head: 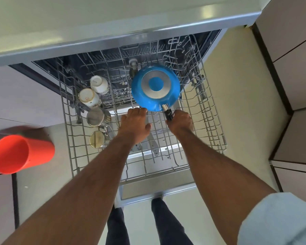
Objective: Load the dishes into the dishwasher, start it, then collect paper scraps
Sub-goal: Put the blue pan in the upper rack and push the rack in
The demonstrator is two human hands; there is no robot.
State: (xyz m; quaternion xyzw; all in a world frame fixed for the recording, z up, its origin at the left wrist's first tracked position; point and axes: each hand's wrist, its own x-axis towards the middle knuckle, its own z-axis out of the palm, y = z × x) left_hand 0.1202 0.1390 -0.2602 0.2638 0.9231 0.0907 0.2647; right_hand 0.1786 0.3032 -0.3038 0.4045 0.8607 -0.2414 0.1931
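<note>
One blue pan (155,87) hangs upside down over the far half of the pulled-out dishwasher rack (208,131), its black handle (168,113) running toward 5 o'clock into the right hand (181,121), whose fingers curl round it. The left hand (135,122) reaches in with fingers outstretched, fingertips touching the pan's rim at 7 o'clock. Four cups stand in a column along the rack's left side: two white cups (94,92) and two steel cups (97,128). One red cup (19,154) lies at 9 o'clock.
</note>
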